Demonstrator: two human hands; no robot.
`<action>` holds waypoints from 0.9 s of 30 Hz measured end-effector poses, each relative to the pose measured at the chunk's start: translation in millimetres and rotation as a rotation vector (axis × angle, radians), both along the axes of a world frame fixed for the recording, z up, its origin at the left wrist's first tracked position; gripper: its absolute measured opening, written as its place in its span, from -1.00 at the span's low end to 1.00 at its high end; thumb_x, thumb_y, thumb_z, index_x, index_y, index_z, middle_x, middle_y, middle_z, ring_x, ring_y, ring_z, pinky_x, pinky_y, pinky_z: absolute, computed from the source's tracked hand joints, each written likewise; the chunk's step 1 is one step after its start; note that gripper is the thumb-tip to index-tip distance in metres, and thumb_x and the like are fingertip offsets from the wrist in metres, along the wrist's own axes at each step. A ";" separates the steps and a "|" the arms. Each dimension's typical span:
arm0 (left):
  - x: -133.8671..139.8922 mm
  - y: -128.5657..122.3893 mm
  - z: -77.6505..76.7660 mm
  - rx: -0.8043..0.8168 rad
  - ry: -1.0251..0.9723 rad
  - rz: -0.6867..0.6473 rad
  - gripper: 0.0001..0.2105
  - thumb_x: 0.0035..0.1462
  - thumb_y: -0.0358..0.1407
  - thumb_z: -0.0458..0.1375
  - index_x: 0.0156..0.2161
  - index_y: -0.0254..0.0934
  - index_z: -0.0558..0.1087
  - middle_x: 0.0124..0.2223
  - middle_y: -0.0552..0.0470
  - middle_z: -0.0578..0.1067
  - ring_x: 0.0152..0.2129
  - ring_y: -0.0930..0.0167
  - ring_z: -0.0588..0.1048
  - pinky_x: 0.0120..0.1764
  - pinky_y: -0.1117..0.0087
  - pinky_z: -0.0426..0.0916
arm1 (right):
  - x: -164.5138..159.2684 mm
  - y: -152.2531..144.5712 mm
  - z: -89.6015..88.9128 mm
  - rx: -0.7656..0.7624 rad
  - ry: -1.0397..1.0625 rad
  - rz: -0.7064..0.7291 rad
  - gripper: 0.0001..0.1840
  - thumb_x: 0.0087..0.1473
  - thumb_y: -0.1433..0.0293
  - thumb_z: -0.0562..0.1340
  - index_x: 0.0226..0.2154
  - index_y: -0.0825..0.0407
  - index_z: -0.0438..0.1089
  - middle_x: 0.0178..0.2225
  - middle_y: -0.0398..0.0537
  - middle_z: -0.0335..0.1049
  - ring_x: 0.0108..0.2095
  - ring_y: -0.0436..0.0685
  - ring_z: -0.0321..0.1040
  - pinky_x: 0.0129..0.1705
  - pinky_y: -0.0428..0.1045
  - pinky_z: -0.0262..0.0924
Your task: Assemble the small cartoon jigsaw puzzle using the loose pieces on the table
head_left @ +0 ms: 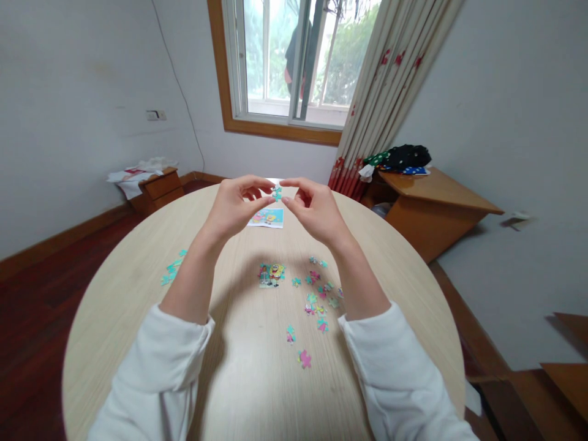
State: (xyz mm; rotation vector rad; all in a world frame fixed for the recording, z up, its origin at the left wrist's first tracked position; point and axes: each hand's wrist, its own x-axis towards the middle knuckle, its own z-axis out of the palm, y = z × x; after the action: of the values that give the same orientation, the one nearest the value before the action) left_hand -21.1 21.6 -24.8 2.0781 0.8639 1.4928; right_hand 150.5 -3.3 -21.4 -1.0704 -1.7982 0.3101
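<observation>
The left hand (241, 202) and right hand (315, 202) are raised above the far part of the round table (257, 392), facing each other. Thumb and index finger of each form a narrow grip at the teal jigsaw pieces (277, 193), held between the two sets of fingertips. The fingers partly cover the held part; the number of pieces in it cannot be told.

Orientation: the long axis of the held part runs roughly from index fingertips to thumb tips, upright in the view. It is centred between the hands; neither hand is clearly nearer to it.

Reference position: the assembled SpongeBob section (272, 275) lies flat on the table between the forearms, on the near side of the hands and almost in line with the held part. It is roughly square, with no marked long axis. The picture card (266, 218) lies beyond it, just below the hands in the view.

Loose stock: a scattered group of loose pieces (312, 299) lies right of the assembled section, closer to the right forearm. A pink piece (305, 359) lies nearer. Separate teal pieces (173, 269) lie at the far left, beside the left forearm.
</observation>
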 end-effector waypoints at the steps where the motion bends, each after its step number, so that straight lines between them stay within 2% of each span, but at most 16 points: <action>1: 0.0 -0.4 0.5 0.007 -0.004 0.009 -0.78 -0.09 -0.20 0.33 -0.34 -0.31 0.57 -0.35 -0.07 0.60 -0.48 0.43 0.48 -0.41 0.42 0.37 | -0.1 -0.9 0.5 0.019 -0.003 0.005 -0.77 0.04 0.43 0.24 -0.19 0.08 0.49 -0.63 -0.30 0.05 -0.56 -0.06 -0.04 -0.43 -0.08 -0.06; 5: 0.1 -2.1 2.4 -0.002 -0.025 0.013 -0.82 -0.09 -0.24 0.33 -0.35 -0.29 0.58 -0.35 -0.07 0.60 -0.47 0.43 0.48 -0.39 0.41 0.37 | -0.8 -4.2 2.2 0.039 -0.001 -0.001 -0.78 0.04 0.39 0.27 -0.21 0.07 0.50 -0.63 -0.30 0.02 -0.56 -0.06 -0.05 -0.43 -0.08 -0.06; 10: 0.9 -0.7 0.7 -0.109 -0.104 -0.050 -0.80 -0.13 -0.28 0.37 -0.35 -0.33 0.59 -0.39 -0.07 0.59 -0.46 0.41 0.50 -0.37 0.41 0.37 | -1.5 -5.3 2.8 0.016 0.014 -0.007 -0.79 0.05 0.34 0.26 -0.25 0.07 0.52 -0.65 -0.30 0.01 -0.57 -0.06 -0.06 -0.44 -0.07 -0.07; 16: 3.9 0.1 -0.5 -0.198 -0.219 -0.147 -0.74 -0.18 -0.23 0.39 -0.35 -0.34 0.58 -0.35 -0.07 0.60 -0.40 0.40 0.53 -0.28 0.39 0.41 | -2.6 -5.5 2.4 -0.007 0.070 -0.001 -0.75 0.06 0.26 0.27 -0.27 0.07 0.54 -0.65 -0.30 -0.03 -0.57 -0.06 -0.09 -0.46 -0.07 -0.10; 20: 5.3 0.2 -0.9 -0.244 -0.263 -0.170 -0.72 -0.20 -0.19 0.40 -0.35 -0.32 0.58 -0.32 -0.07 0.61 -0.39 0.41 0.53 -0.27 0.39 0.42 | -4.3 -5.3 1.7 -0.019 0.119 -0.001 -0.76 0.06 0.28 0.27 -0.26 0.07 0.54 -0.65 -0.30 -0.05 -0.57 -0.06 -0.10 -0.47 -0.08 -0.10; 27: 8.1 -2.4 -0.1 -0.210 -0.322 -0.153 -0.70 -0.22 -0.21 0.41 -0.33 -0.30 0.56 -0.29 -0.04 0.60 -0.35 0.40 0.54 -0.24 0.38 0.44 | -6.5 -4.8 0.8 0.015 0.150 -0.024 -0.72 0.06 0.25 0.28 -0.20 0.04 0.52 -0.61 -0.26 0.10 -0.54 -0.04 -0.03 -0.44 -0.07 -0.07</action>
State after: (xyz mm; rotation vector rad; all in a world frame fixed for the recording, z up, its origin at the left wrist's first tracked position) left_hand -13.0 19.2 -24.9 1.6564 0.6875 1.5265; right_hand 144.0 -8.1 -20.6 -1.0306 -1.6507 0.3525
